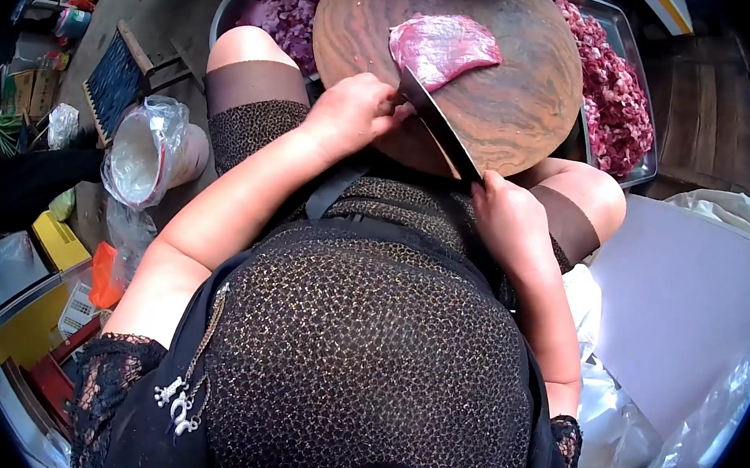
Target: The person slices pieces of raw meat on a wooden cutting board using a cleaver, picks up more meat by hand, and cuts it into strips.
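Observation:
My right hand (510, 215) is closed round the handle end of a dark-bladed knife (442, 128). Its blade slants up and left over the near edge of a round wooden chopping board (530, 96). At the blade's far end is my left hand (354, 116), with fingers curled together close against it; whatever they pinch is hidden. A flat slab of raw red meat (445, 48) lies on the board just beyond the blade tip, apart from my right hand.
Left of the board sits a metal basin (227, 9) of cut meat; on the right, a metal tray (646, 173) heaped with meat pieces. A bag-lined bucket (141, 156) and a folding stool (121, 78) stand at left. A pale board (682, 288) lies at right.

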Demonstrator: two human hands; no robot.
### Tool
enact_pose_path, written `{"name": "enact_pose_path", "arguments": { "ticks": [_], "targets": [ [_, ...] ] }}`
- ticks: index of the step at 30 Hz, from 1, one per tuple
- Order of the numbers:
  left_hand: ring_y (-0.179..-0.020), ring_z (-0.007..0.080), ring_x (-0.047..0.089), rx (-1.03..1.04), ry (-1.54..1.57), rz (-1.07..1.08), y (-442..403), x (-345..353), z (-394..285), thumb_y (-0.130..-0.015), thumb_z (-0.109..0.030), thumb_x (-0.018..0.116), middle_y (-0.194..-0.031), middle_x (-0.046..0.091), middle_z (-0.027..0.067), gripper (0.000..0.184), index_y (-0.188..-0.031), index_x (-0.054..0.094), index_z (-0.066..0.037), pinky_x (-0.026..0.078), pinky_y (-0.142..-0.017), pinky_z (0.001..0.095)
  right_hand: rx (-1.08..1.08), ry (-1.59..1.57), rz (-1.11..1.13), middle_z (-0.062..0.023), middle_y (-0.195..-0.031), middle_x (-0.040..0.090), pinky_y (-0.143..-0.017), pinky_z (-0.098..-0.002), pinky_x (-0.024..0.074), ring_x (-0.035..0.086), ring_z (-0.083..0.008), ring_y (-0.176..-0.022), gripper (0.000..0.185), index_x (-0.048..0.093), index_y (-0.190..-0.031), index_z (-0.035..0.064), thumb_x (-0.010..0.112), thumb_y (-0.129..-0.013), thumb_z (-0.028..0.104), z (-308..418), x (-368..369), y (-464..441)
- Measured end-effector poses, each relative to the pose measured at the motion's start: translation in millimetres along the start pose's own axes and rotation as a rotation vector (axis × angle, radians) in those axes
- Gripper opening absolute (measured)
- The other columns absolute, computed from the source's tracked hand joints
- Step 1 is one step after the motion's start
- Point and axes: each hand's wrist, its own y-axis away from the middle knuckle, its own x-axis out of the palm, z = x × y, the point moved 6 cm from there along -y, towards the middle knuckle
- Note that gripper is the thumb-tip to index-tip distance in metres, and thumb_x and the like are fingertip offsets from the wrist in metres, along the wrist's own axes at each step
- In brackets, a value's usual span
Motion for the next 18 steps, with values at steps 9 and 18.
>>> {"name": "enact_pose_path", "arguments": {
  "ticks": [9,18],
  "targets": [
    [-0.084,0.0335,0.061,0.196,0.078,-0.05,-7.0,34.8,-0.3,-0.085,-0.018,0.063,-0.084,0.061,0.0132,0.012,-0.09,0.068,-0.008,0.052,-0.075,0.044,0.045,0.017,0.106,-0.0196,-0.071,0.065,-0.06,-0.0474,0.0537,0.067,-0.0368,-0.068,0.014,0.055,-0.087,0.0008,0.05,-0.092,0.013,1.8,-7.5,8.8],
    [-0.093,0.0356,0.062,0.275,0.126,0.022,-5.8,31.1,-11.8,-0.08,-0.015,0.068,-0.1,0.064,0.0166,0.019,-0.097,0.068,-0.007,0.052,-0.083,0.0433,-0.157,-0.098,-0.031,-0.0215,-0.081,0.068,-0.072,-0.0481,0.0547,0.068,-0.0384,-0.079,0.017,0.061,-0.091,0.0008,0.051,-0.088,0.014,40.5,10.6,-92.7]
  ]
}}
